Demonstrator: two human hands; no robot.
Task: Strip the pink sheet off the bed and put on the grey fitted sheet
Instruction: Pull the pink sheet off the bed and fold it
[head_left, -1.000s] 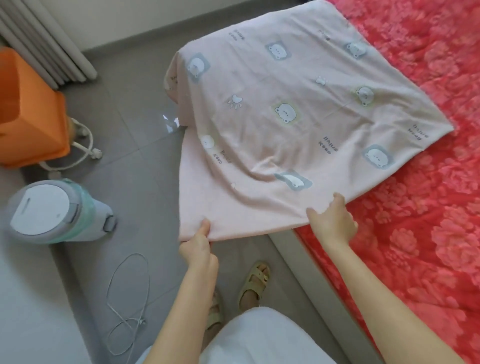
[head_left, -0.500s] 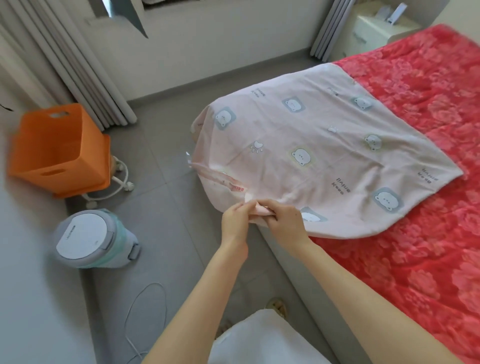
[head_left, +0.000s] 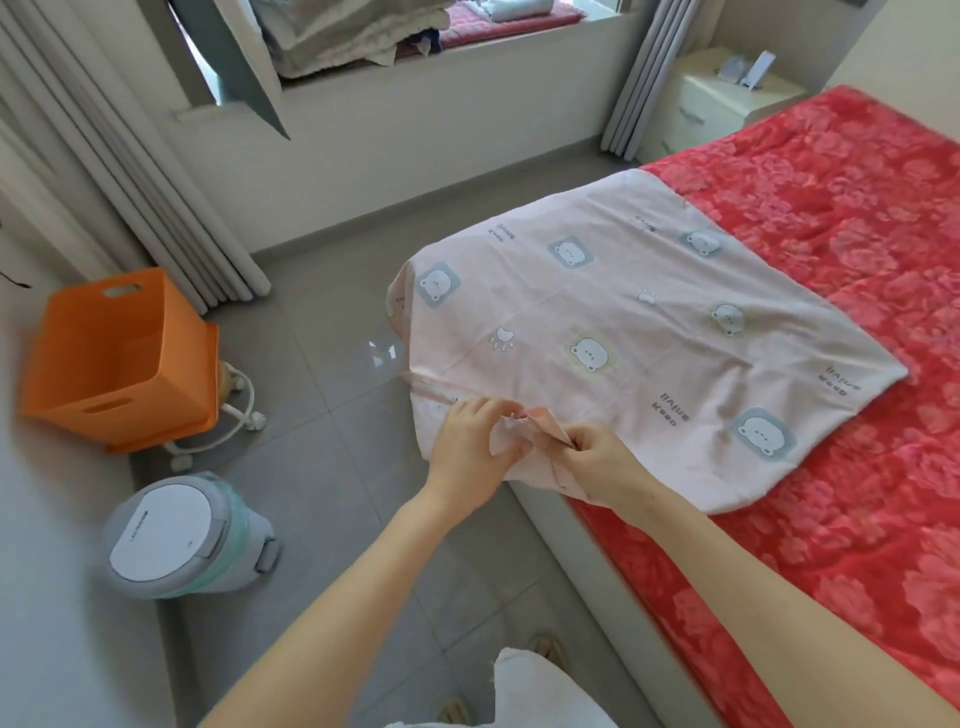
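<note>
The pink sheet (head_left: 628, 338), printed with small bears, lies folded over the near corner of the bed, partly hanging past the edge. It rests on a red floral cover (head_left: 831, 467) that spreads over the mattress. My left hand (head_left: 470, 447) and my right hand (head_left: 589, 457) meet at the sheet's near edge, each pinching a bunched fold of the pink cloth. No grey fitted sheet is in view.
An orange crate (head_left: 119, 358) and a round grey-white bin (head_left: 182, 535) stand on the grey tiled floor to the left. Curtains (head_left: 130, 171) hang behind them. A white nightstand (head_left: 727, 109) sits at the bed's far end. Bedding is piled on the window ledge (head_left: 395, 36).
My hands, spread apart on the sheet's hanging edge a second ago, have come together and folded that edge up onto the bed. The view has tilted upward, showing more of the room.
</note>
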